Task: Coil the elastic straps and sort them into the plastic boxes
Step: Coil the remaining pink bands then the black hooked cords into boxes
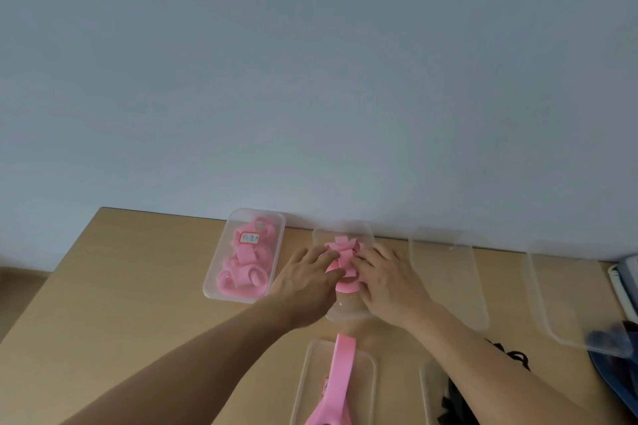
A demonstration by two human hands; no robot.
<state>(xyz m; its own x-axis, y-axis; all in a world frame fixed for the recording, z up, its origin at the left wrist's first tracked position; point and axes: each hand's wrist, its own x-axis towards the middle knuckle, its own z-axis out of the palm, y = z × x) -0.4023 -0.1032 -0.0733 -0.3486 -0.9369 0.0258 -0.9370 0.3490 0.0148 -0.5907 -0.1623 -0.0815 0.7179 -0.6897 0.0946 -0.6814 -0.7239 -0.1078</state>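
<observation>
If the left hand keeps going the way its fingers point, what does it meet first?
The pile of pink elastic straps in the middle clear plastic box. The left hand seems to touch it now, though blur hides the contact. The right hand lies just beyond.

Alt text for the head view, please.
A left hand and right hand press pink elastic straps into a clear plastic box on a wooden table. A labelled box of pink straps sits to its left; a loose pink strap lies across a nearer box.
</observation>
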